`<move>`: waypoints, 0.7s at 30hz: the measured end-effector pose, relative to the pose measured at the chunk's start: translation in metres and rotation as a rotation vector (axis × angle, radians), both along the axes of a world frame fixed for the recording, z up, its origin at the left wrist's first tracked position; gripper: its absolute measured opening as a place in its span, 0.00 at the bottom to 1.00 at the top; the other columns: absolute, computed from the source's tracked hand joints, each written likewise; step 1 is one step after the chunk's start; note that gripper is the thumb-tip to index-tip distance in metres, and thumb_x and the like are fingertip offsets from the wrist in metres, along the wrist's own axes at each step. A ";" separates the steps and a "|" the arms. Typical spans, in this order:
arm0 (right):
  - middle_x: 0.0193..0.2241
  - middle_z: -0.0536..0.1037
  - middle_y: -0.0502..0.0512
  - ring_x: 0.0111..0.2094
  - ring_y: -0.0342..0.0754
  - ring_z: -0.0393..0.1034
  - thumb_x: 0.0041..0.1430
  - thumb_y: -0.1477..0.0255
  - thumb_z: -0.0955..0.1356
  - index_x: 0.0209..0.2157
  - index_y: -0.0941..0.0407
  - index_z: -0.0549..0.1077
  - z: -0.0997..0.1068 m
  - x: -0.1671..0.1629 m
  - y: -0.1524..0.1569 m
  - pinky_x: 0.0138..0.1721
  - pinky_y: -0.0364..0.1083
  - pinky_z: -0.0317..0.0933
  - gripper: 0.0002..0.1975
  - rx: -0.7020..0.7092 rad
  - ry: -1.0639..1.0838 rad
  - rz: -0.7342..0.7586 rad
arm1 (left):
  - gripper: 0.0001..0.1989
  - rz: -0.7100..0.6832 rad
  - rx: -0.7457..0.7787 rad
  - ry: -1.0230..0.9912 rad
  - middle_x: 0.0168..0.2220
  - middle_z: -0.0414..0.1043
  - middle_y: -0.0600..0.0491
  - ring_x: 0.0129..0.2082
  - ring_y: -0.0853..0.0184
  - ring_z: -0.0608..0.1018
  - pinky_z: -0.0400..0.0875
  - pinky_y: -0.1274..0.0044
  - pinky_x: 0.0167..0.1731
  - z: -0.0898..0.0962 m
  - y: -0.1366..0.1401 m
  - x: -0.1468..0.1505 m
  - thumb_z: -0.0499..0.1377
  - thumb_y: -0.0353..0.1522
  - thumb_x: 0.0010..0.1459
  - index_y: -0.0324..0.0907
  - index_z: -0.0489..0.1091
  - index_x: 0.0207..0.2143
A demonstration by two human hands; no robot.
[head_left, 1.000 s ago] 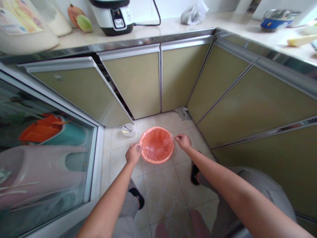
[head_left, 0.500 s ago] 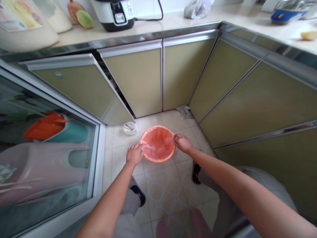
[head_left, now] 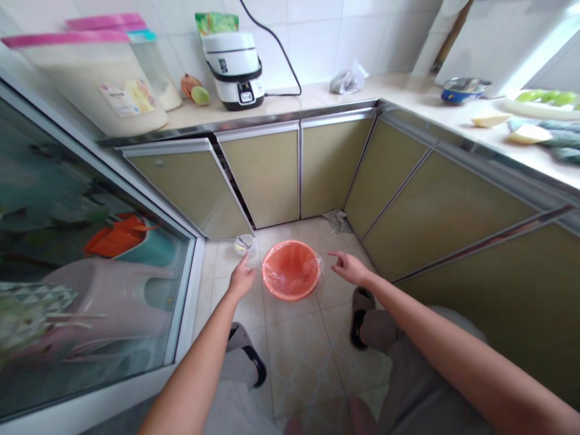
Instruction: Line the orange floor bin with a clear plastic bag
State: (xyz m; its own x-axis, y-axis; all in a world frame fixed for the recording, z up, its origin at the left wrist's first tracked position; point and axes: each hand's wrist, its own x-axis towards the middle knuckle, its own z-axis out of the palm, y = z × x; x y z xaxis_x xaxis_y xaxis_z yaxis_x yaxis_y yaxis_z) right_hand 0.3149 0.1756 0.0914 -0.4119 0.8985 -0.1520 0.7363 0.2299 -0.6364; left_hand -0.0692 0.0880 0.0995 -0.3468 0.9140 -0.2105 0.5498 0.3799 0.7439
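An orange bin point(head_left: 290, 291) stands on the tiled floor between my feet. A clear plastic bag point(head_left: 321, 272) lines it and hangs over its rim at the right. My left hand point(head_left: 241, 280) is just left of the bin, apart from it, with the index finger stretched out and nothing held. On the other side, my right hand point(head_left: 350, 267) hovers clear of the rim, index finger extended and the other fingers partly curled, also holding nothing.
A small clear container point(head_left: 245, 244) sits on the floor near a cabinet door point(head_left: 194, 187) that stands ajar. A grey cloth point(head_left: 336, 221) lies in the corner. The glass door point(head_left: 149, 326) borders the left side. A rice cooker point(head_left: 235, 69) is on the counter.
Both my hands have let go of the bag at the rim and moved outward, away from the bin. My view has tilted up, showing more of the counter.
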 end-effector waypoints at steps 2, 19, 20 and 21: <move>0.24 0.72 0.46 0.26 0.45 0.66 0.61 0.72 0.70 0.67 0.58 0.68 0.039 -0.009 -0.008 0.33 0.44 0.62 0.33 0.104 0.219 -0.040 | 0.44 0.022 0.263 -0.143 0.22 0.51 0.64 0.22 0.71 0.62 0.62 0.79 0.28 0.050 -0.001 0.018 0.58 0.30 0.63 0.40 0.44 0.77; 0.33 0.79 0.48 0.24 0.41 0.61 0.62 0.73 0.70 0.77 0.49 0.45 0.117 -0.075 0.017 0.30 0.43 0.64 0.47 0.319 0.666 -0.006 | 0.56 0.030 0.704 -0.232 0.23 0.66 0.65 0.21 0.74 0.69 0.69 0.82 0.28 0.112 0.027 0.041 0.68 0.32 0.56 0.43 0.37 0.78; 0.32 0.78 0.47 0.24 0.41 0.61 0.61 0.74 0.70 0.77 0.49 0.45 0.115 -0.075 0.019 0.30 0.42 0.64 0.48 0.321 0.659 -0.003 | 0.57 0.027 0.705 -0.235 0.23 0.67 0.65 0.22 0.74 0.69 0.69 0.82 0.29 0.106 0.029 0.038 0.68 0.32 0.55 0.43 0.37 0.78; 0.30 0.77 0.45 0.24 0.41 0.61 0.60 0.75 0.70 0.77 0.50 0.45 0.113 -0.075 0.021 0.31 0.42 0.64 0.49 0.322 0.645 -0.008 | 0.57 0.032 0.715 -0.245 0.23 0.67 0.65 0.22 0.74 0.69 0.69 0.82 0.29 0.103 0.030 0.036 0.68 0.32 0.55 0.43 0.37 0.78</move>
State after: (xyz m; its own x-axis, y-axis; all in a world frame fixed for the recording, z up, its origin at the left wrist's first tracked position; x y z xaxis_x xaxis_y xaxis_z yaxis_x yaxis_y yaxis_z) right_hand 0.2402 0.1963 0.2044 -0.3238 0.8611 0.3921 0.2389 0.4754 -0.8467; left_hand -0.0329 0.1179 0.2020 -0.3952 0.8471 0.3553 0.3336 -0.2280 0.9147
